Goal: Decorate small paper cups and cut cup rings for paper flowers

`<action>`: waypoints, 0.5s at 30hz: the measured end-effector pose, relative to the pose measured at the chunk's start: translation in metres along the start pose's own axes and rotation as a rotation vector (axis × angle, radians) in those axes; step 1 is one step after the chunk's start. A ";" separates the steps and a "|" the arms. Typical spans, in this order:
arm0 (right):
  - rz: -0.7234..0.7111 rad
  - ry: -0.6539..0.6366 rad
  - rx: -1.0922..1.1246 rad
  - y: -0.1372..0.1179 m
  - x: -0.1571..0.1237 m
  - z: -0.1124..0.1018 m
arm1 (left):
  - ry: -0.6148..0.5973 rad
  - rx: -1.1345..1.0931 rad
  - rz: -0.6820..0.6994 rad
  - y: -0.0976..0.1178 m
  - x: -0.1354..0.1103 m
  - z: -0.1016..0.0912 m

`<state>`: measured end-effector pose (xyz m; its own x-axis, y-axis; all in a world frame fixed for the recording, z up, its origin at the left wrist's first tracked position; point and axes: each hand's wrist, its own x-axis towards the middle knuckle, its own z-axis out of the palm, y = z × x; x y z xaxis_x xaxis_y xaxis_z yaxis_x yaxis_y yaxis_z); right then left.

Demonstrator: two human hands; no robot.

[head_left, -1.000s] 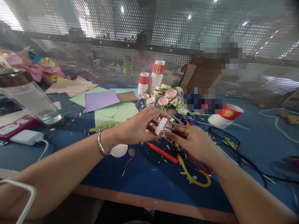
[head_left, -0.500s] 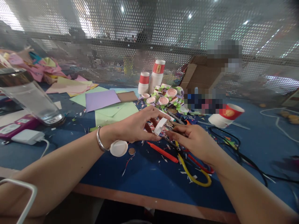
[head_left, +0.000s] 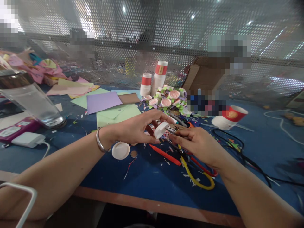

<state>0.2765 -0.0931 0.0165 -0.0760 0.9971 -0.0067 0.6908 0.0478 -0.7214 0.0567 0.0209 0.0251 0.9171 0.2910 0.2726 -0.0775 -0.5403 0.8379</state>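
Observation:
My left hand (head_left: 144, 128), a silver bangle on its wrist, grips a small white round paper cup bottom (head_left: 161, 129) between thumb and fingers, tilted above the table. Close on its right, my right hand (head_left: 193, 139) has its fingers pinched together; a thin thing seems to run from them toward the cup bottom, but I cannot make it out. Below the hands lie a red-orange pen (head_left: 165, 155) and scissors with a yellow handle (head_left: 199, 181), a red handle (head_left: 206, 171) beside it. A white paper disc (head_left: 120, 150) and a small coin-like disc (head_left: 134, 154) rest near my left wrist.
Behind the hands sits a heap of pink-topped paper pieces (head_left: 166, 102), with stacked paper cups (head_left: 159, 77) beyond. Coloured paper sheets (head_left: 104, 102) and a glass of water (head_left: 42, 104) are on the left. A red-white cup (head_left: 234, 114) and black cables (head_left: 249, 164) lie right.
The cup bottom has turned in my left fingers, so more of its round face shows. My right hand has barely moved.

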 end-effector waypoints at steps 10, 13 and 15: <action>-0.012 -0.037 0.092 -0.003 -0.001 -0.001 | -0.083 -0.110 -0.086 -0.005 -0.002 -0.009; -0.013 -0.038 0.096 -0.004 -0.002 -0.003 | -0.085 -0.129 -0.080 -0.005 -0.002 -0.010; -0.015 -0.034 0.089 -0.004 -0.003 -0.003 | -0.086 -0.147 -0.079 -0.005 -0.002 -0.009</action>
<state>0.2764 -0.0958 0.0216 -0.1112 0.9936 -0.0177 0.6233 0.0558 -0.7800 0.0517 0.0305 0.0248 0.9523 0.2557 0.1666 -0.0544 -0.3950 0.9171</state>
